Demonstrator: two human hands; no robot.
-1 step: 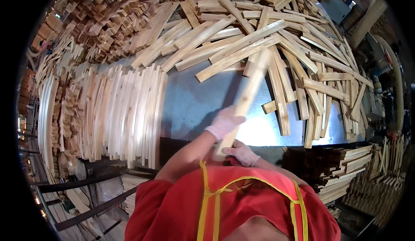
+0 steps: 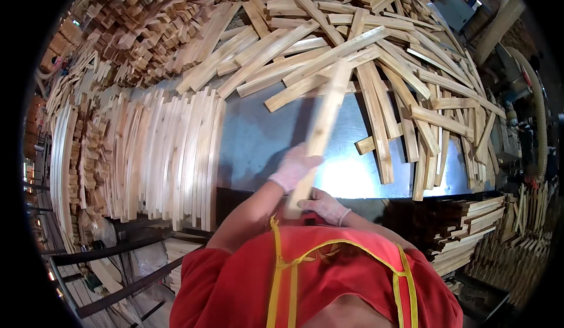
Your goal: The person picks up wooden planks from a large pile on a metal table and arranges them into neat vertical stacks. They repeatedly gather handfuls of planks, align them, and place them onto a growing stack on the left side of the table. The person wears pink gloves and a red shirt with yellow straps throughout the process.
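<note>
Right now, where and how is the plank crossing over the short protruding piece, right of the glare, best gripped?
The plank is probably best pinched across its long edges at the near end, coming from the person's side: that end has bare metal table beside it, while the far end meets the pile.

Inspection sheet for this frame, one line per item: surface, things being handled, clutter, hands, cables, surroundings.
Surface: smooth grey tabletop, with bright glare near the front edge.
Things being handled: one pale wooden plank, slanted over the tabletop, its far end blurred.
Clutter: loose planks crisscrossed at the far and right sides; a row of planks side by side at left.
Hands: both gloved; left hand grips the plank farther along, right hand near its close end.
Cables: nothing seen.
Surroundings: ribbed hose at right; stacked wood lower right.
</note>
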